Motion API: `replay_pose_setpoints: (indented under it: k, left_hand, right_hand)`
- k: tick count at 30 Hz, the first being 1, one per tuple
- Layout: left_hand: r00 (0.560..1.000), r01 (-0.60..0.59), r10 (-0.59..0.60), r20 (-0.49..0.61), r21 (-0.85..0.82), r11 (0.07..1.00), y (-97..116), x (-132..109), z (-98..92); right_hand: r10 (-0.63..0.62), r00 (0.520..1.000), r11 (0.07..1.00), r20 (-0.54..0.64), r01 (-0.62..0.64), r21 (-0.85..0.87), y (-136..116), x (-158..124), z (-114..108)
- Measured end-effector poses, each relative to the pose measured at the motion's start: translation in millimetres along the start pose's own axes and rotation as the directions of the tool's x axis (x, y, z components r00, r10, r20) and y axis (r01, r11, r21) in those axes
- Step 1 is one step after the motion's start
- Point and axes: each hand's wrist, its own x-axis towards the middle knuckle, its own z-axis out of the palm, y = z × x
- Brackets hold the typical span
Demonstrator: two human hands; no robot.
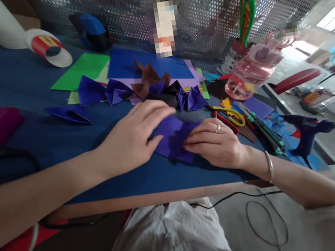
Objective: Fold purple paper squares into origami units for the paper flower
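A square of purple paper (171, 137) lies on the blue table mat in front of me, with a crease near its right side. My right hand (220, 144) pinches the right edge of this paper between thumb and fingers; a ring and a bracelet are on that arm. My left hand (138, 132) hovers over the paper's left side, fingers stretched out and slightly blurred, thumb at the left edge. Whether the thumb touches the paper I cannot tell. Just beyond are folded purple paper shapes (89, 90) and folded brown paper pieces (150, 75).
Yellow-handled scissors (231, 113), a green utility knife (263, 132) and a blue glue gun (307, 134) lie at the right. A pink water bottle (250, 71) stands behind them. Green paper sheets (83, 69) and a cardboard roll (49, 48) lie at the back left.
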Motion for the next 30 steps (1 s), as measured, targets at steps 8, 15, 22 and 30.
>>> replay_pose_setpoints:
  k: [8,15,22,30]
  left_hand:
    - [0.826,-0.561,0.539,0.168,0.138,0.816,6.0,-20.9,4.4]
    - [0.841,-0.538,0.518,0.157,0.146,0.830,10.7,-23.1,5.1]
    - [0.816,-0.578,0.558,0.152,0.170,0.798,13.8,-23.6,7.4]
    - [0.834,-0.551,0.533,0.141,0.167,0.818,19.9,-22.1,4.7]
  right_hand:
    - [-0.010,0.987,0.981,0.161,-0.021,0.191,-2.7,-5.1,-11.1]
    - [0.055,0.968,0.933,0.245,-0.137,0.331,2.6,-3.0,-14.5]
    - [0.388,0.901,0.754,0.197,-0.433,0.494,-2.5,-0.9,-5.2]
    - [0.610,0.736,0.676,0.293,-0.677,0.292,-20.2,7.5,-6.5]
